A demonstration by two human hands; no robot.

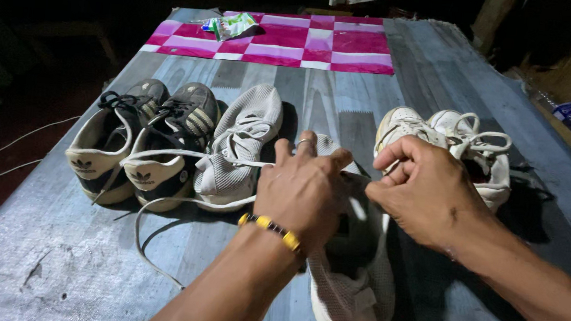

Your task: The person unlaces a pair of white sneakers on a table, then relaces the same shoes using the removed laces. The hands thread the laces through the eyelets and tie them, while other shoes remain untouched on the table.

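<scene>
Lower centre: left hand [303,189] gripping long white shoelace [172,200] over grey knit sneaker [350,283]; right hand [427,193] pinching lace end. Lacing seemingly underway; next move needing lace fed through eyelet. Dark striped sneakers [142,144] lying left.

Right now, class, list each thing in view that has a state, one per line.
Left hand: resting on grey knit shoe, pinching its white lace.
Right hand: closed on the lace.
Second grey knit shoe: unlaced.
Dark striped trainers: laced.
White trainers: laces loose.
</scene>
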